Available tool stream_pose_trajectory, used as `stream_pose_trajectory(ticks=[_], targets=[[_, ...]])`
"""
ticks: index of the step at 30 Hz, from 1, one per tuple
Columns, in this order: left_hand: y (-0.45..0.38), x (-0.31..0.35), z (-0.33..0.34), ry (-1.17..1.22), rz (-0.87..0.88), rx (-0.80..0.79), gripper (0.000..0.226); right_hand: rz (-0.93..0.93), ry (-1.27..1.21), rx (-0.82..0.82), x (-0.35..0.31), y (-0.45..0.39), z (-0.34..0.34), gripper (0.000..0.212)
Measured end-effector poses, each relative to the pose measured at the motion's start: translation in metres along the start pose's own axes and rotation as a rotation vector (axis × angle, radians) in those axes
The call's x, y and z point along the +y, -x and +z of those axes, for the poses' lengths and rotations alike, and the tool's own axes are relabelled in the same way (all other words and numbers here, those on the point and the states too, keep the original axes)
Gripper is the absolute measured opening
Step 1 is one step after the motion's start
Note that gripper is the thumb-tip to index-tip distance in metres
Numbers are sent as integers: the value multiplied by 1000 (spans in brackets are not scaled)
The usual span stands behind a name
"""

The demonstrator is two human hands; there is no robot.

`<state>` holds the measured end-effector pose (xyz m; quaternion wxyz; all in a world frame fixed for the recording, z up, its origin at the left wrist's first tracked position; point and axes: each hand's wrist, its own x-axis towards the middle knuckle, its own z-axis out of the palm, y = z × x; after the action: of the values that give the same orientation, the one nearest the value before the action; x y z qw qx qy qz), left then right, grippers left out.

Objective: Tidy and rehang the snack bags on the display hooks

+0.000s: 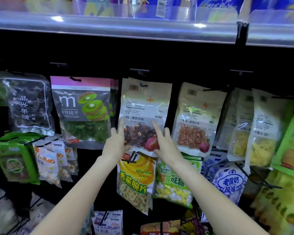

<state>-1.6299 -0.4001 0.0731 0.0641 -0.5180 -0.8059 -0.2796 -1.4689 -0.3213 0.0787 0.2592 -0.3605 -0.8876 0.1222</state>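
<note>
Both my hands are on the plum bag (145,114), the pale pouch with dark dried fruit showing through its window, which hangs from a hook (143,85) through the hole at its top edge. My left hand (116,141) holds the bag's lower left corner: the thumb is tucked under the bottom edge while two fingers (121,123) stretch straight up along the bag's left side. My right hand (165,143) holds the lower right corner the same way, thumb at the bottom edge, index finger pointing up across the window and the other fingers wrapped round the right side. More bags of the same kind hang behind it on the same hook. Just left of the plum bag hangs the kiwi bag (82,109), and further left the dark bag (30,103) with white lettering. Just right of the plum bag hangs a red-fruit bag (196,116), and beyond that the mango bags (260,128). Directly below the plum bag, under my wrists, hangs the banana-chip bag (136,180), with a green candy bag (174,184) beside it to the right.
</note>
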Motion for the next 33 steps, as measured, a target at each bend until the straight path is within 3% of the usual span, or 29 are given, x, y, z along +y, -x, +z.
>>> stream_pose_trajectory(ticks=[8,16,21,28,33], targets=[[-8,-4,1,-113,56,63,109,7,29,-59,5,-9,4,108],[-13,-20,9,24,135,34,103,-24,30,-120,8,-9,-2,103],[-14,-25,8,180,166,18,103,-57,44,-4,9,-10,-13,102],[-2,-10,9,-50,269,336,66,-125,-37,89,16,-3,-36,96],[-9,37,4,52,350,338,56,-89,-58,218,37,9,-62,93]])
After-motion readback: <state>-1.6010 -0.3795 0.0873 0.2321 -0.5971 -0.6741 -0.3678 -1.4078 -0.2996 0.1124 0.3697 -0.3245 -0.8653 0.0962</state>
